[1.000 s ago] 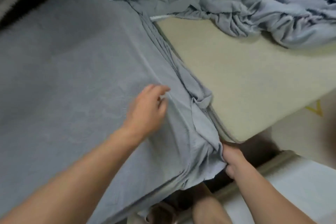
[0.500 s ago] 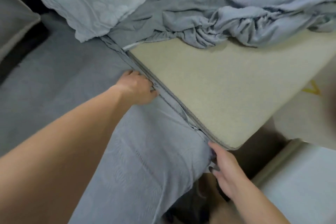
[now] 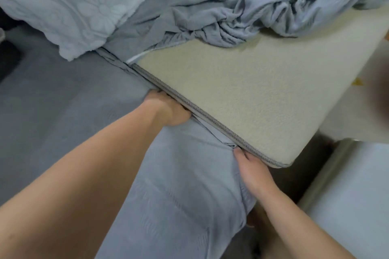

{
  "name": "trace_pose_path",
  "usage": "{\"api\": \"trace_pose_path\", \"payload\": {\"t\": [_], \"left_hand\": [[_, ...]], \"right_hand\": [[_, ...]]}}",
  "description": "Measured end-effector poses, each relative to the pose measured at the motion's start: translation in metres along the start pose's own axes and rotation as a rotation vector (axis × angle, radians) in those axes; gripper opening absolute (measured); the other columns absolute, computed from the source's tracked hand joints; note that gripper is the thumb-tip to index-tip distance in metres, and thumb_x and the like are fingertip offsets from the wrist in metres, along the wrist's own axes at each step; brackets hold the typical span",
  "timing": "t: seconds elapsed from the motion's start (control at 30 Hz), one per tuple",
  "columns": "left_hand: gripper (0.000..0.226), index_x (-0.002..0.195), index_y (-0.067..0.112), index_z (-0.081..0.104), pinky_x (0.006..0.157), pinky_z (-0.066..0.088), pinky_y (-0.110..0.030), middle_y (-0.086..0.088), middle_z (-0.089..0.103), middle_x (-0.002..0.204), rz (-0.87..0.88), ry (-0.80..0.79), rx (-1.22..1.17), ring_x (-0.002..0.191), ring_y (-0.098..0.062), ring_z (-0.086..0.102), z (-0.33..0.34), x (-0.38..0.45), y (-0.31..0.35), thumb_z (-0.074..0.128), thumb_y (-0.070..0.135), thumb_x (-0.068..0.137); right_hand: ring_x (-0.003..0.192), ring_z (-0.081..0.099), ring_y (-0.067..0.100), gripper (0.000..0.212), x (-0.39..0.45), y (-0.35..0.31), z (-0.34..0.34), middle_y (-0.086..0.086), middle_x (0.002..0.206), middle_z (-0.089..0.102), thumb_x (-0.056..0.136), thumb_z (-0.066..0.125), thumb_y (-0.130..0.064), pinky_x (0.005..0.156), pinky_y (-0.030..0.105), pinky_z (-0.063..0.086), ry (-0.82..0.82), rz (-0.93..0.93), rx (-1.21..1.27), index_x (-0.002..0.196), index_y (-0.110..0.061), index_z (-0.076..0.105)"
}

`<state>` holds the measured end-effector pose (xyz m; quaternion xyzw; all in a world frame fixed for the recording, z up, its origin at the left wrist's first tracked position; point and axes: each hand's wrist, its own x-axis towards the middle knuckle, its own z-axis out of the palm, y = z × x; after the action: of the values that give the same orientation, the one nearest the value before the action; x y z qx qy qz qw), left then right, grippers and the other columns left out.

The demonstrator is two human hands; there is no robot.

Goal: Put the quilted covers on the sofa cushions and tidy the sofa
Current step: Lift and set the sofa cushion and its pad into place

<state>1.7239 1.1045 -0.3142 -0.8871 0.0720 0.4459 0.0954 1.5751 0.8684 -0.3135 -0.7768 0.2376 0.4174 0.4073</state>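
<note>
A grey-blue quilted cover point(image 3: 179, 191) lies stretched over the left seat cushion. Beside it sits a bare beige cushion point(image 3: 252, 99) with grey piping. My left hand point(image 3: 168, 109) is pushed down into the gap between the two cushions, its fingers hidden in the gap along with the cover's edge. My right hand point(image 3: 250, 168) lies at the covered cushion's front corner, fingertips on the cover fabric right beside the beige cushion's corner. A second cover point(image 3: 263, 17) lies bunched at the back of the beige cushion.
A pale blue pillow point(image 3: 69, 6) with a flower pattern leans at the back left. A white low surface point(image 3: 353, 206) stands to the right of the sofa's front. Dark floor shows beneath the beige cushion's corner.
My left hand slid from the top of the cover into the gap between the cushions. The loose folds at the cover's edge went down into the gap. My right hand let go of the bunched corner.
</note>
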Motion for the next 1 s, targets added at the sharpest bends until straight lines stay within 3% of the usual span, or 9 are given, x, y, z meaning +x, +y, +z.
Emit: {"api": "trace_pose_path", "payload": {"t": [0.13, 0.2, 0.37, 0.47, 0.53, 0.7, 0.83, 0.9, 1.0], "left_hand": [[0.071, 0.157, 0.042, 0.009, 0.122, 0.015, -0.045, 0.012, 0.012, 0.166, 0.053, -0.052, 0.009, 0.153, -0.022, 0.013, -0.011, -0.014, -0.001, 0.015, 0.068, 0.091], [0.072, 0.157, 0.039, 0.022, 0.118, 0.020, -0.045, 0.007, 0.022, 0.165, 0.068, -0.056, 0.061, 0.150, -0.025, 0.022, -0.015, -0.021, 0.000, 0.015, 0.069, 0.092], [0.074, 0.106, 0.029, 0.068, 0.081, 0.042, -0.038, 0.000, 0.065, 0.117, 0.218, -0.033, 0.145, 0.110, -0.026, 0.058, -0.029, -0.063, -0.021, 0.013, 0.072, 0.081], [0.066, 0.075, 0.021, 0.057, 0.082, 0.047, -0.039, -0.001, 0.059, 0.092, 0.186, -0.099, 0.069, 0.090, -0.026, 0.056, -0.054, -0.071, -0.035, 0.017, 0.073, 0.067], [0.049, 0.071, 0.024, 0.049, 0.081, 0.046, -0.038, 0.001, 0.052, 0.086, 0.134, -0.139, 0.055, 0.084, -0.022, 0.053, -0.060, -0.070, -0.027, 0.026, 0.067, 0.077], [0.042, 0.092, 0.025, 0.057, 0.076, 0.041, -0.036, 0.003, 0.053, 0.091, 0.129, -0.138, 0.149, 0.082, -0.020, 0.051, -0.056, -0.056, -0.002, 0.032, 0.059, 0.092], [0.058, 0.091, 0.028, 0.060, 0.090, 0.043, -0.039, -0.003, 0.062, 0.116, 0.190, -0.220, 0.223, 0.101, -0.026, 0.052, -0.062, -0.054, -0.007, 0.018, 0.067, 0.082], [0.058, 0.119, 0.028, 0.063, 0.104, 0.037, -0.038, 0.001, 0.054, 0.137, 0.210, -0.294, 0.174, 0.120, -0.025, 0.049, -0.065, -0.057, -0.007, 0.022, 0.061, 0.095], [0.058, 0.147, 0.033, 0.044, 0.113, 0.029, -0.037, 0.006, 0.039, 0.156, 0.187, -0.411, 0.052, 0.139, -0.019, 0.040, -0.065, -0.051, 0.010, 0.030, 0.061, 0.099]], "right_hand": [[0.120, 0.056, 0.015, 0.068, 0.005, 0.000, -0.005, -0.010, 0.132, 0.062, 0.075, 0.047, -0.075, 0.110, 0.040, 0.040, -0.030, 0.172, 0.194, 0.126, -0.035, 0.066], [0.113, 0.059, 0.015, 0.057, -0.005, -0.001, -0.008, -0.009, 0.121, 0.067, 0.076, 0.049, -0.070, 0.107, 0.039, 0.042, -0.046, 0.158, 0.202, 0.112, -0.032, 0.072], [0.081, 0.065, 0.004, 0.033, -0.057, -0.006, -0.034, -0.015, 0.081, 0.072, 0.094, 0.052, -0.046, 0.085, 0.033, 0.049, -0.098, 0.030, 0.041, 0.075, -0.029, 0.073], [0.094, 0.068, 0.003, 0.022, -0.066, -0.009, -0.046, -0.017, 0.096, 0.074, 0.095, 0.057, -0.043, 0.092, 0.032, 0.050, -0.175, -0.026, 0.192, 0.096, -0.033, 0.076], [0.103, 0.065, 0.004, 0.025, -0.055, -0.011, -0.040, -0.019, 0.107, 0.072, 0.093, 0.059, -0.051, 0.100, 0.035, 0.049, -0.109, -0.006, 0.219, 0.110, -0.038, 0.071], [0.100, 0.067, 0.014, 0.040, -0.035, -0.007, -0.032, -0.006, 0.103, 0.074, 0.091, 0.058, -0.060, 0.098, 0.034, 0.049, -0.187, 0.213, 0.302, 0.104, -0.027, 0.076], [0.094, 0.067, 0.019, 0.023, -0.039, 0.007, -0.037, -0.001, 0.093, 0.073, 0.098, 0.059, -0.026, 0.095, 0.035, 0.049, -0.127, 0.077, 0.191, 0.088, -0.018, 0.077], [0.087, 0.063, 0.021, 0.030, -0.043, 0.014, -0.030, 0.002, 0.087, 0.070, 0.099, 0.056, -0.014, 0.100, 0.048, 0.047, -0.097, 0.105, 0.422, 0.075, -0.019, 0.073], [0.106, 0.061, 0.036, 0.025, -0.038, 0.021, -0.022, 0.020, 0.104, 0.066, 0.103, 0.046, -0.019, 0.105, 0.058, 0.043, -0.071, 0.245, 0.775, 0.113, -0.009, 0.066]]}}
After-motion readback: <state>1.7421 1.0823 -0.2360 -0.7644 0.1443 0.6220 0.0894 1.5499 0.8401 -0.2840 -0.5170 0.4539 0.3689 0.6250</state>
